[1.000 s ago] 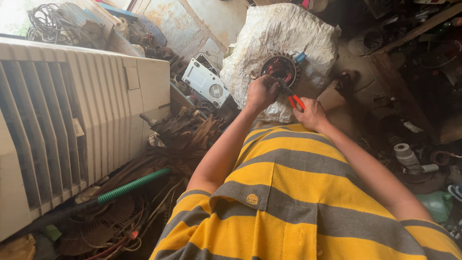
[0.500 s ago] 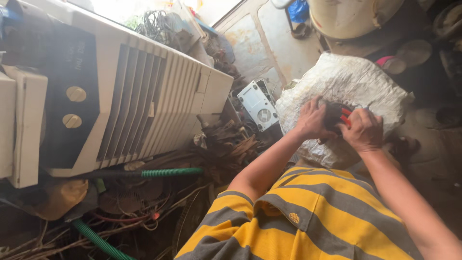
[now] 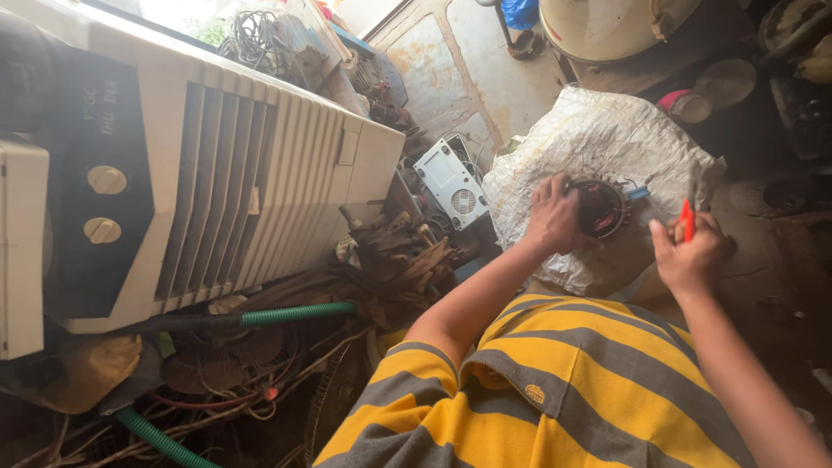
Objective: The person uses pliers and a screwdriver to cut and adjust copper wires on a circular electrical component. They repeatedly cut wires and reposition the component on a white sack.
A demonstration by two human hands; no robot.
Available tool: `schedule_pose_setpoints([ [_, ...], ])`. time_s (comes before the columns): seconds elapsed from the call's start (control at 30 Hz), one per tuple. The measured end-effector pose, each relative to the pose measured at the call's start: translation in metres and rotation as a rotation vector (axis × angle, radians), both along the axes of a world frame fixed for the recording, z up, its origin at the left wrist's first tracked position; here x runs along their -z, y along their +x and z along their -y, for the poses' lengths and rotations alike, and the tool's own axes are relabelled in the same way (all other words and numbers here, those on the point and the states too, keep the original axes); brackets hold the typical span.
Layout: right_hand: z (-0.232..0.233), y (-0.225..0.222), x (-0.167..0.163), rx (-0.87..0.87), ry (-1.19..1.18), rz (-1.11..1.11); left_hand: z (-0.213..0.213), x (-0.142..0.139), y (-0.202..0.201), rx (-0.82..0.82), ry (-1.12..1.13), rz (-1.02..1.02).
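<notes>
A round motor (image 3: 600, 208) is set on a sack (image 3: 598, 139); a cooler (image 3: 217, 191) is placed far left, with a hose (image 3: 295, 314) laid near it.

A dark panel with pale lettering (image 3: 97, 108) sits at the far left on the white air cooler (image 3: 260, 182), above two round cream knobs; no packages, signs or screens show.
</notes>
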State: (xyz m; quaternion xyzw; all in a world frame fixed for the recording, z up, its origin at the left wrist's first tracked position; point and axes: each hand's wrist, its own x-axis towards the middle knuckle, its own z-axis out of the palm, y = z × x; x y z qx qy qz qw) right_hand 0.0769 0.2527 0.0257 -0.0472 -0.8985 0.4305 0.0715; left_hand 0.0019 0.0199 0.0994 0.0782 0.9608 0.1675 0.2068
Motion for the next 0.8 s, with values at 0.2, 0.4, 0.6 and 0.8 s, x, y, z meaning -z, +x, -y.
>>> schedule_pose_setpoints([
  [0.2,-0.011,0.038,-0.01,0.04,-0.132,0.044,-0.004,0.033,0.035,0.189,0.101,-0.188],
  [0.4,-0.009,0.035,-0.026,0.017,-0.15,0.101,-0.006,0.06,0.05,0.374,-0.104,-0.4],
  [0.6,-0.001,0.029,-0.048,-0.021,-0.26,0.217,0.005,0.05,0.025,-0.094,0.337,-0.211],
  [0.8,0.014,0.031,-0.062,-0.009,-0.236,0.326,0.019,0.053,0.004,-0.056,0.463,-0.066],
])
